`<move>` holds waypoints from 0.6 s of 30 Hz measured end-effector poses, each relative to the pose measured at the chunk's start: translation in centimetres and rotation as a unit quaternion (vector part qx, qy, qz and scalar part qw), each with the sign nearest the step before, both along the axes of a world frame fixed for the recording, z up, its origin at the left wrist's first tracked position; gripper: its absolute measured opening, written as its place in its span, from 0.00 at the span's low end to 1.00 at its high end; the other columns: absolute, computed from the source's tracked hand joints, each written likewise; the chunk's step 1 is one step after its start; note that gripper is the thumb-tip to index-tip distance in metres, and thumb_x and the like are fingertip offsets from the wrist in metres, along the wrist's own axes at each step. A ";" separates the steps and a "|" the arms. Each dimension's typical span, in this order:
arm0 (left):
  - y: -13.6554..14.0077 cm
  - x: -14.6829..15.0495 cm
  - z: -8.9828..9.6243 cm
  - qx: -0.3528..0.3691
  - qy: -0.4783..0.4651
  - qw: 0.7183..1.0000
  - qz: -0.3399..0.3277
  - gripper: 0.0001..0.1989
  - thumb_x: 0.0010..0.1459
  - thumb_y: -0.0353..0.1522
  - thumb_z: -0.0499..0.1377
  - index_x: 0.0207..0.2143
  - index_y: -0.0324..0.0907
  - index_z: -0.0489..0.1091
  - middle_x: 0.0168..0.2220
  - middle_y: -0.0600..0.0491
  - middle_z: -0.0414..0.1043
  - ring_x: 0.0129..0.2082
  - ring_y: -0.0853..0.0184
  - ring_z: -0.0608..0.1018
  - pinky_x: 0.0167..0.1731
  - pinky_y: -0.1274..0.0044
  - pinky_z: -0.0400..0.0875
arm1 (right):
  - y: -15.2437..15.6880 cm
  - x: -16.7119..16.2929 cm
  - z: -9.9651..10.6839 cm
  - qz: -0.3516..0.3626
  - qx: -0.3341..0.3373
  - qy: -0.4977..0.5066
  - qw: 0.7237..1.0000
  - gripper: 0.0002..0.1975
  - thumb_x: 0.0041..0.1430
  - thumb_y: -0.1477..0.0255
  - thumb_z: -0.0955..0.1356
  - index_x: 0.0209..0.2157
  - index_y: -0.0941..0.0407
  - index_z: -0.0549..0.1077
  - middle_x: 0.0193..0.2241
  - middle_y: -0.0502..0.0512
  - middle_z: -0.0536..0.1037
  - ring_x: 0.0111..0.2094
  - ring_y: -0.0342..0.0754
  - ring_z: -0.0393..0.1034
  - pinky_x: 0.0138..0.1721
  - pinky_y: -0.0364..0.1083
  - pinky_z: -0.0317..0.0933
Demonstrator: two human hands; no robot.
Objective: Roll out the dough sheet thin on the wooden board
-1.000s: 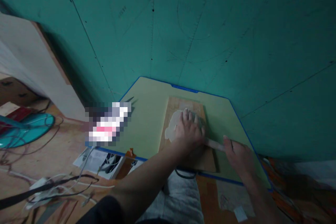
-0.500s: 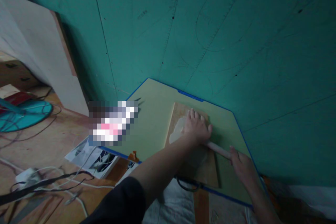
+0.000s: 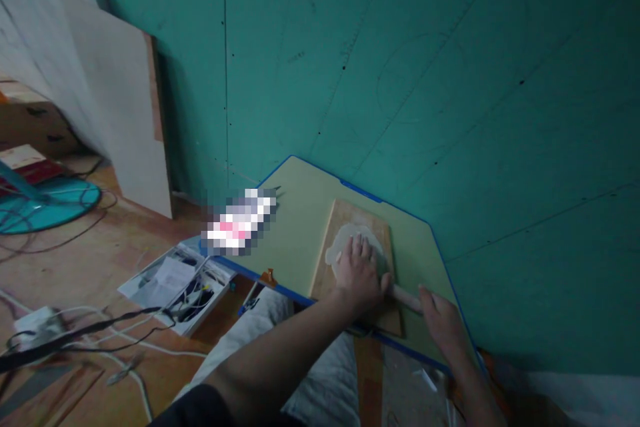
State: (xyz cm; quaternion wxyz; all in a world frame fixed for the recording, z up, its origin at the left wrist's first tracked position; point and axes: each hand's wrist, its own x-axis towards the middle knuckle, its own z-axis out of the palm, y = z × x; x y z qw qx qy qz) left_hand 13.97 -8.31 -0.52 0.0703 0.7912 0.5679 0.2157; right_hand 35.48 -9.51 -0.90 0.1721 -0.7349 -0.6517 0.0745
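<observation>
A flattened, pale sheet of dough (image 3: 345, 240) lies on a wooden board (image 3: 373, 214). Over the dough rests my left hand (image 3: 357, 273), palm down, its fingers stretched out and the thumb beside a pale rolling pin (image 3: 406, 297). How far the pin runs beneath that palm is hidden. My right hand (image 3: 443, 320) is closed round the pin's right end, just off the board's right edge. The board sits on a pale green folding table (image 3: 295, 213) with a blue rim.
A blurred-out white and pink object (image 3: 240, 223) lies at the table's left end. Behind the table stands a green wall (image 3: 300, 80). On the floor at left are an open box of cables (image 3: 200, 293), a white power strip (image 3: 37, 330) and loose cords.
My left hand has drawn back toward me and slightly left, baring more dough beyond its fingers. The right hand and the pin have shifted left in view. The camera has also turned slightly.
</observation>
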 end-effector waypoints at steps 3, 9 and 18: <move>1.0 -0.3 0.4 -0.006 0.021 1.000 0.017 0.32 0.67 0.45 0.45 0.59 0.27 0.65 0.63 0.31 0.61 0.65 0.46 0.60 0.62 0.55 0.51 | 0.2 -1.0 0.0 -0.001 0.007 -0.007 1.000 0.28 0.61 0.52 0.53 0.17 0.51 0.69 0.20 0.61 0.77 0.23 0.51 0.69 0.25 0.46 0.56; 4.5 0.3 1.2 -0.042 0.056 0.997 0.016 0.30 0.66 0.45 0.46 0.57 0.30 0.68 0.62 0.34 0.62 0.65 0.45 0.59 0.60 0.57 0.55 | 1.2 -0.8 -1.8 -0.019 0.037 -0.074 0.996 0.29 0.64 0.57 0.52 0.23 0.54 0.76 0.25 0.68 0.80 0.25 0.53 0.72 0.26 0.46 0.57; 10.1 1.8 1.5 -0.010 0.007 1.000 -0.006 0.26 0.67 0.44 0.44 0.47 0.34 0.72 0.50 0.37 0.72 0.54 0.50 0.70 0.52 0.62 0.63 | 4.5 3.8 -3.7 0.120 0.024 -0.243 0.962 0.19 0.59 0.76 0.57 0.35 0.59 0.79 0.25 0.64 0.79 0.24 0.52 0.70 0.26 0.45 0.53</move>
